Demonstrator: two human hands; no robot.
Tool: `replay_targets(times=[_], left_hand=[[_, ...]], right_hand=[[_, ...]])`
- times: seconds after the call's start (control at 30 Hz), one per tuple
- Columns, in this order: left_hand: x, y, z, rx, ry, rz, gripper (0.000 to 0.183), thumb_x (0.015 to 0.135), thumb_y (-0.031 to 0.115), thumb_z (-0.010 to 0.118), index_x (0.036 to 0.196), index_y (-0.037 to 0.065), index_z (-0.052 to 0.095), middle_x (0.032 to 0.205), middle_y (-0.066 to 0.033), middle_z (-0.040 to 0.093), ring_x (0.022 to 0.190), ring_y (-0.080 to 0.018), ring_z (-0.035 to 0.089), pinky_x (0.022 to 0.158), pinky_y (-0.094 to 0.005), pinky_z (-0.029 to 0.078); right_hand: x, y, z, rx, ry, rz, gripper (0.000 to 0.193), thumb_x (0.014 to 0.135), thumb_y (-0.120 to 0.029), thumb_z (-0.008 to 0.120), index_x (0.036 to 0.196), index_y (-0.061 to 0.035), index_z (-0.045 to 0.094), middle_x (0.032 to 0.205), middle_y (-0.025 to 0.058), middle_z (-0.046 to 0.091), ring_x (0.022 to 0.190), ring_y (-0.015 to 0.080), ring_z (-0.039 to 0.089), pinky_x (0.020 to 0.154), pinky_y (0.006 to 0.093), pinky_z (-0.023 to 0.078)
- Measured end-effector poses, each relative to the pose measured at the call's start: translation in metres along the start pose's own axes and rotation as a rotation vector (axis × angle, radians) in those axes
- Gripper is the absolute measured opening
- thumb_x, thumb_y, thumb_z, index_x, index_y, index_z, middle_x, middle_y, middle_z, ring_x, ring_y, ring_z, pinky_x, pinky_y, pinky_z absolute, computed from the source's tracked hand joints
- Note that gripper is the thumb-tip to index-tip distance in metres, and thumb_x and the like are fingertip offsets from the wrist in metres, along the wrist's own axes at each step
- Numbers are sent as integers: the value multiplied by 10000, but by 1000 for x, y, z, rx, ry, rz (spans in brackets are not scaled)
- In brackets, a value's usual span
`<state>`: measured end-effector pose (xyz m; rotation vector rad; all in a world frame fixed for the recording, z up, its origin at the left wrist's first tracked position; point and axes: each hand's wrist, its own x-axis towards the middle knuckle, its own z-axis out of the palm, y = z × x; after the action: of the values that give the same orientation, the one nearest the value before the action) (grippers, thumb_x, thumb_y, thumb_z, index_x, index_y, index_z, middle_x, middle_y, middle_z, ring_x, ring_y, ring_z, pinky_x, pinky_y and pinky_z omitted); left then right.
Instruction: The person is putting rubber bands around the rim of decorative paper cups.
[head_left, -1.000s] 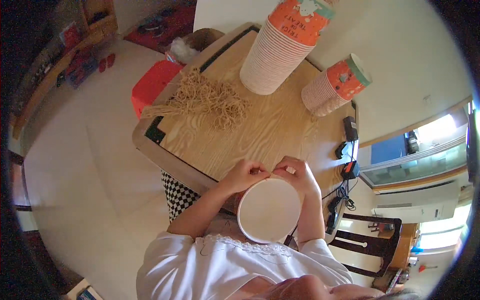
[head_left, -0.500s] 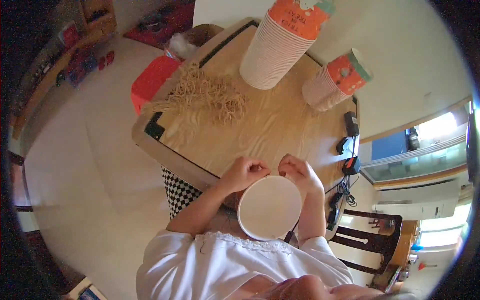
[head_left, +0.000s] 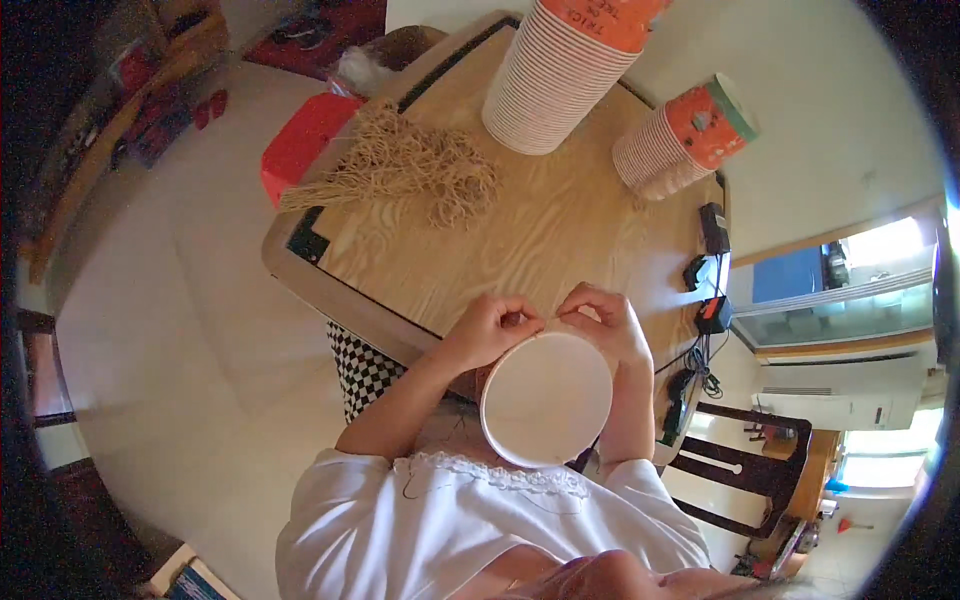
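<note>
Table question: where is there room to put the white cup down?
The bare wood of the table between the rubber band pile, the tall cup stack and both hands is free. The right edge, by the chargers, is crowded.

Hands close in at the far rim of the bowl

The left hand [head_left: 492, 328] and right hand [head_left: 600, 322] have drawn nearer, fingertips now almost meeting over the white paper bowl [head_left: 546, 398], which has shifted slightly right and tilted more squarely toward the camera.
</note>
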<state>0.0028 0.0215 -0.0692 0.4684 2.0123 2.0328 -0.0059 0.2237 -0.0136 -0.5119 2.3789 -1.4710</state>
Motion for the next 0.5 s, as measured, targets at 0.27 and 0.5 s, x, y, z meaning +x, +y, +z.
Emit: replay_targets(times=[0.27,0.5], left_hand=[[2,-4,-1,36,-12,31,131,761,167,657,756,36,640,538,-2,542,492,-42,441,439,-236,353],[4,-9,0,11,-30,47,135,760,170,654,760,36,637,548,-2,542,496,-43,430,448,-233,348]], right_hand=[[2,-7,9,47,78,29,62,755,29,609,805,-3,592,803,64,579,773,134,549,713,252,438],[5,-1,8,10,55,5,79,748,14,618,822,-3,595,792,56,581,771,132,557,708,248,442]])
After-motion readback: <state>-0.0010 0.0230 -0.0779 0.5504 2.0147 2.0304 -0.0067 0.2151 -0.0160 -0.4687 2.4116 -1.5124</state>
